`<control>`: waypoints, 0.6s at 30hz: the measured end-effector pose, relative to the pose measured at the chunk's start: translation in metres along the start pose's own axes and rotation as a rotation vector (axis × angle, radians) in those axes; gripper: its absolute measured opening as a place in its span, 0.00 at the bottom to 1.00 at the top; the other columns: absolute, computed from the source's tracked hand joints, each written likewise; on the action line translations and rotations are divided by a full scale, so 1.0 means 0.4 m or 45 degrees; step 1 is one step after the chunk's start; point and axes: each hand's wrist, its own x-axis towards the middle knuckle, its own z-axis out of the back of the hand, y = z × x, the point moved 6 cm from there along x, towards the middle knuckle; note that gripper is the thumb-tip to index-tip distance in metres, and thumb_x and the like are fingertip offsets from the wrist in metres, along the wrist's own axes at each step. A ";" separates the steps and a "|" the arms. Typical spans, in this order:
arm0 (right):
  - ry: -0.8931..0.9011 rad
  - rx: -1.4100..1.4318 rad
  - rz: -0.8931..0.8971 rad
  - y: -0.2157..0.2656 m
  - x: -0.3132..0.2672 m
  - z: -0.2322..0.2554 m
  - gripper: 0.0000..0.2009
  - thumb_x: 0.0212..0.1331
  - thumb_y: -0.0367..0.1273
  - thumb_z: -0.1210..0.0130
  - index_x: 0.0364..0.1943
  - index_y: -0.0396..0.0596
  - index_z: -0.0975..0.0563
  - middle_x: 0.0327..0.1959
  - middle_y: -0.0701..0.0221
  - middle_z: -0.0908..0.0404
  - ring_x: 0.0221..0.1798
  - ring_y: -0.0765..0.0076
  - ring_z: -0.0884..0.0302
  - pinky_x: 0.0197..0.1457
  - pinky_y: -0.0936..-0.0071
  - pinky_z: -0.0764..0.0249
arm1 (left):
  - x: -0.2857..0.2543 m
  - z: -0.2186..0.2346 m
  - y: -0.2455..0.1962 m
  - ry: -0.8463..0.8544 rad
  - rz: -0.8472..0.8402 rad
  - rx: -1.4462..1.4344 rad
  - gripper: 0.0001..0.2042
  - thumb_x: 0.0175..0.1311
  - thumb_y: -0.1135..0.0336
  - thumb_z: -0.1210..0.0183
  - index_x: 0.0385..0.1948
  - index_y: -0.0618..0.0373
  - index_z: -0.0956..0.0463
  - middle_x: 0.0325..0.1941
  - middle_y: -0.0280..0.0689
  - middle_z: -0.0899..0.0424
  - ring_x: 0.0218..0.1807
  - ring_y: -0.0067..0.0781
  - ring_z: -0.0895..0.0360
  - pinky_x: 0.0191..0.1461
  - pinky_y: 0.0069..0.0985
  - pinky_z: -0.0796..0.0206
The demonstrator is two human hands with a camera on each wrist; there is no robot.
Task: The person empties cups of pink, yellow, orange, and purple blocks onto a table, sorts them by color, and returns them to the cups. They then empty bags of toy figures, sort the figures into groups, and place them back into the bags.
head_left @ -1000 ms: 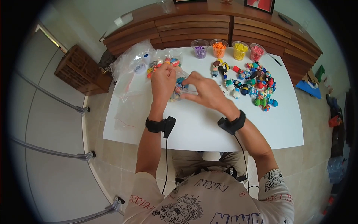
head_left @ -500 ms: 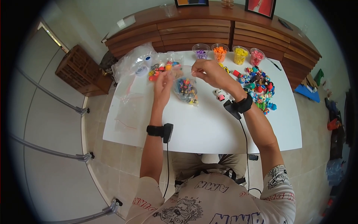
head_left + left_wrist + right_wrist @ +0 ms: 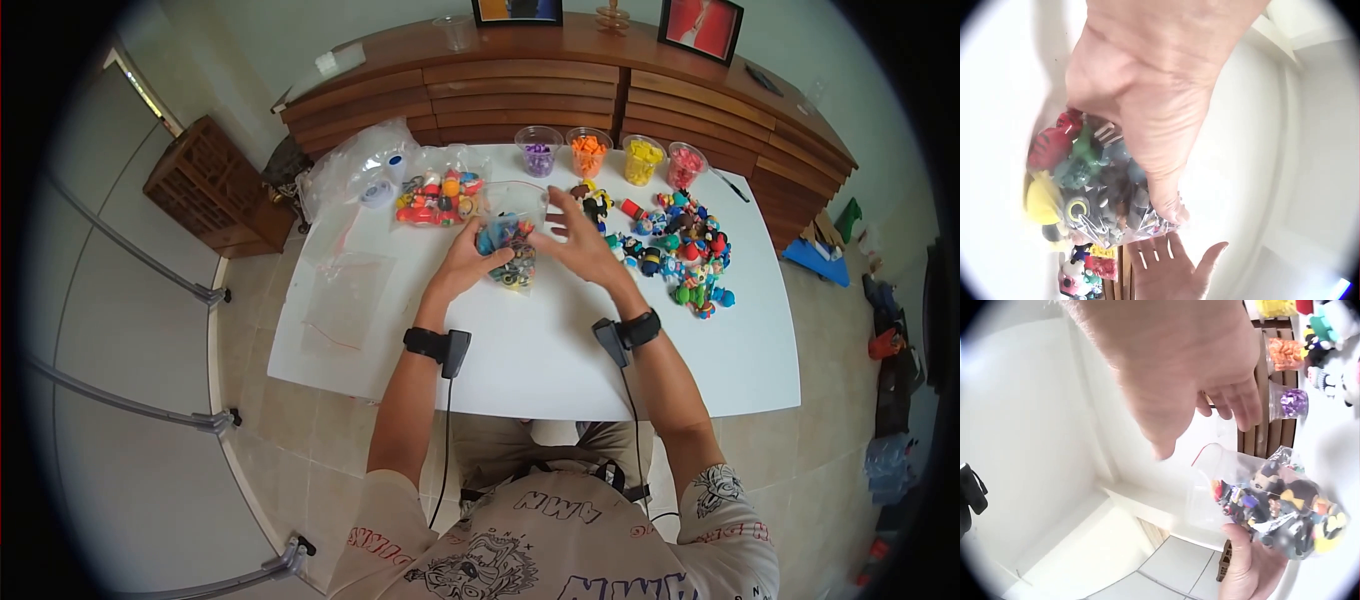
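A clear zip bag [image 3: 515, 262] full of small toy figurines stands upright near the middle of the white table. My left hand [image 3: 462, 262] grips its left side, the thumb [image 3: 1169, 203] laid across the front in the left wrist view. My right hand [image 3: 585, 245] is beside the bag's upper right, fingers spread and holding nothing. In the right wrist view the bag's top edge has a red strip [image 3: 1204, 452], just below that hand [image 3: 1185, 381]. The figurines inside [image 3: 1272, 506] are mostly dark, with a few red, yellow and blue parts.
Another clear bag of red and orange figurines [image 3: 438, 205] lies behind my left hand. Loose figurines [image 3: 690, 245] are heaped at right. Cups of purple [image 3: 539, 158], orange [image 3: 588, 158], yellow [image 3: 641, 163] and pink pieces [image 3: 686, 168] line the back. Flat plastic bags [image 3: 345, 300] lie at left.
My right hand has let go of the bag's top and spread its fingers. My left hand has moved from the top edge down to the bag's side.
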 end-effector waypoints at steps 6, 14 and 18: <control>-0.059 0.247 -0.101 -0.067 0.044 -0.026 0.21 0.70 0.37 0.36 0.57 0.34 0.21 0.50 0.61 0.13 0.50 0.70 0.16 0.57 0.72 0.21 | -0.024 -0.017 -0.005 0.059 -0.023 -0.118 0.29 0.63 0.70 0.26 0.63 0.63 0.32 0.54 0.34 0.18 0.55 0.21 0.20 0.58 0.22 0.25; -0.029 0.270 -0.169 -0.052 0.043 -0.008 0.11 0.74 0.34 0.40 0.44 0.36 0.16 0.35 0.76 0.15 0.37 0.83 0.22 0.43 0.80 0.25 | -0.030 -0.021 0.009 -0.018 0.107 -0.220 0.25 0.65 0.72 0.29 0.62 0.63 0.29 0.54 0.33 0.17 0.54 0.21 0.19 0.60 0.22 0.25; 0.001 0.182 -0.132 -0.025 0.045 0.000 0.11 0.75 0.34 0.40 0.45 0.37 0.16 0.35 0.76 0.14 0.36 0.84 0.23 0.43 0.79 0.24 | -0.039 -0.026 0.003 -0.005 0.122 -0.322 0.26 0.68 0.73 0.31 0.66 0.64 0.30 0.55 0.34 0.16 0.54 0.21 0.19 0.61 0.22 0.25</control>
